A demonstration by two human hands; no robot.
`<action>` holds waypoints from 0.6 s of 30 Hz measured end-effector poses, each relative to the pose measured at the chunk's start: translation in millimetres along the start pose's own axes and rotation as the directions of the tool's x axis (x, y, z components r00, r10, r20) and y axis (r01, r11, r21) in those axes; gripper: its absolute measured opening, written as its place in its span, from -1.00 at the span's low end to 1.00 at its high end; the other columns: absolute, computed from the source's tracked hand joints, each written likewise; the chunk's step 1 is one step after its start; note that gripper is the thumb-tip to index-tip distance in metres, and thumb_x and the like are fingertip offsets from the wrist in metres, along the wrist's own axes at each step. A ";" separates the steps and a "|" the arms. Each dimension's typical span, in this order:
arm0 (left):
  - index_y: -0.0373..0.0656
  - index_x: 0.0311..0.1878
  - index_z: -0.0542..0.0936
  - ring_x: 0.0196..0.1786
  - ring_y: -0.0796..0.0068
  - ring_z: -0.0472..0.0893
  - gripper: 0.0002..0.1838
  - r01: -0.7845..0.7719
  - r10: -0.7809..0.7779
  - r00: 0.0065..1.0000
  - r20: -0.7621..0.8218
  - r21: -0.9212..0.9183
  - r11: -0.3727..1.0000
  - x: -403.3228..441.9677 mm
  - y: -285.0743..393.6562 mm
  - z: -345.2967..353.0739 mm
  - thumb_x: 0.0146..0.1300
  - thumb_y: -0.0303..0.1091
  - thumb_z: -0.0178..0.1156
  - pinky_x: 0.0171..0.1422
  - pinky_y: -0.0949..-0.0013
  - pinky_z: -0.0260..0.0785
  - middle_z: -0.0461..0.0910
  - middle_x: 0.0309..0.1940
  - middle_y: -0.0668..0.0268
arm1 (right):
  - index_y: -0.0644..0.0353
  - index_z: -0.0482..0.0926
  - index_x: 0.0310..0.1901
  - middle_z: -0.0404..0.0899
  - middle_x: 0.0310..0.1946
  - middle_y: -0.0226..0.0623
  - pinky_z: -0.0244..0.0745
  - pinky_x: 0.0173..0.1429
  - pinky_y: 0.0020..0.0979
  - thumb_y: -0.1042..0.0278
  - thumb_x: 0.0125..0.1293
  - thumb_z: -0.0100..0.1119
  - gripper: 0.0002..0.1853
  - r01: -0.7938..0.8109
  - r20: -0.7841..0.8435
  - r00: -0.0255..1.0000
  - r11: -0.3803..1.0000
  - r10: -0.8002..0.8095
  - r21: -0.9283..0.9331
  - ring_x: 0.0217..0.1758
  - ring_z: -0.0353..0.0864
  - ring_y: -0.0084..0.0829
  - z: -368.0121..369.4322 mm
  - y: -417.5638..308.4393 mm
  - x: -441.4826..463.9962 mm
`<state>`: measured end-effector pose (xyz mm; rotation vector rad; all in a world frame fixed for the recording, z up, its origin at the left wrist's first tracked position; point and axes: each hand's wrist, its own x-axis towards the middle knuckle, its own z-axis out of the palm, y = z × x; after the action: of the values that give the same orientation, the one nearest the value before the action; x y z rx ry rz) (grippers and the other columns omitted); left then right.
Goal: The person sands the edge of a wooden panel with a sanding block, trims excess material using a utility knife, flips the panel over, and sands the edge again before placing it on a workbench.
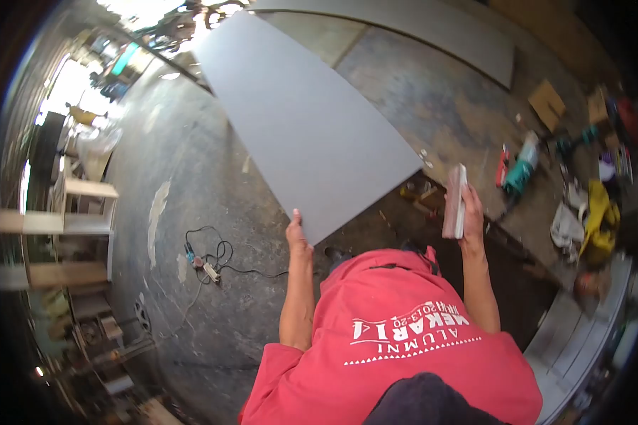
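A long, flat grey panel point(308, 127) lies on the workbench, its near end reaching out toward me. My left hand point(298, 232) is closed on its near left corner, with the thumb on top and the other fingers hidden beneath. To the right of the panel, my right hand point(472, 212) holds up a sanding block point(454, 202), pale on one side and reddish-brown on its face. The block is apart from the panel.
A green power tool point(521, 166) lies on the bench at right, near a yellow cloth point(600, 219) and a brown square piece point(547, 105). Another long panel point(432, 28) is at the back. On the floor at left is a corded tool point(195, 256). Wooden frames point(85, 212) stand far left.
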<state>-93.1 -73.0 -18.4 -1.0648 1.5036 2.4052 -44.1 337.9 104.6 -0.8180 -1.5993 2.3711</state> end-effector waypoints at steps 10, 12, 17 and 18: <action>-0.28 0.38 0.41 0.32 0.15 0.54 -0.43 0.196 -0.208 0.965 0.158 0.087 0.977 -6.7 60.8 -49.5 0.53 -0.02 0.07 0.44 0.13 0.38 0.54 0.29 0.14 | 0.25 0.49 0.25 0.61 -0.14 -0.32 0.54 -0.11 -0.48 0.04 0.49 0.17 -0.51 -0.182 -0.176 0.963 0.975 0.204 0.131 -0.17 0.62 -0.52 20.3 66.8 -54.0; -0.25 0.39 0.41 0.37 0.17 0.50 -0.43 0.191 -0.250 0.943 0.221 0.255 0.948 11.5 73.2 -64.3 0.51 -0.04 0.12 0.49 0.13 0.30 0.51 0.32 0.17 | 0.24 0.48 0.26 0.61 -0.10 -0.30 0.56 -0.07 -0.43 0.02 0.50 0.14 -0.50 -0.163 -0.160 0.964 0.948 0.212 0.272 -0.15 0.63 -0.48 36.1 96.7 -66.9; -0.28 0.41 0.39 0.41 0.24 0.46 -0.37 0.259 -0.434 0.823 0.367 0.436 0.862 49.9 92.8 -82.9 0.44 -0.07 0.22 0.57 0.10 0.17 0.46 0.38 0.19 | 0.16 0.43 0.31 0.60 -0.04 -0.27 0.58 -0.03 -0.40 0.04 0.50 0.12 -0.51 0.073 -0.470 0.872 0.912 0.138 0.404 -0.09 0.65 -0.43 131.0 163.6 -98.0; -0.25 0.41 0.38 0.39 0.25 0.48 -0.38 0.349 -0.532 0.748 0.397 0.446 0.824 55.0 91.8 -88.9 0.41 -0.12 0.26 0.51 0.09 0.26 0.48 0.35 0.20 | 0.16 0.42 0.32 0.60 -0.05 -0.28 0.59 -0.04 -0.40 0.04 0.51 0.12 -0.50 0.085 -0.497 0.857 0.913 0.137 0.399 -0.09 0.65 -0.43 153.3 174.3 -101.5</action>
<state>-129.8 -206.7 -6.9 -0.5579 1.2336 1.7943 -11.5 99.3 25.7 -1.2414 -0.8438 2.1233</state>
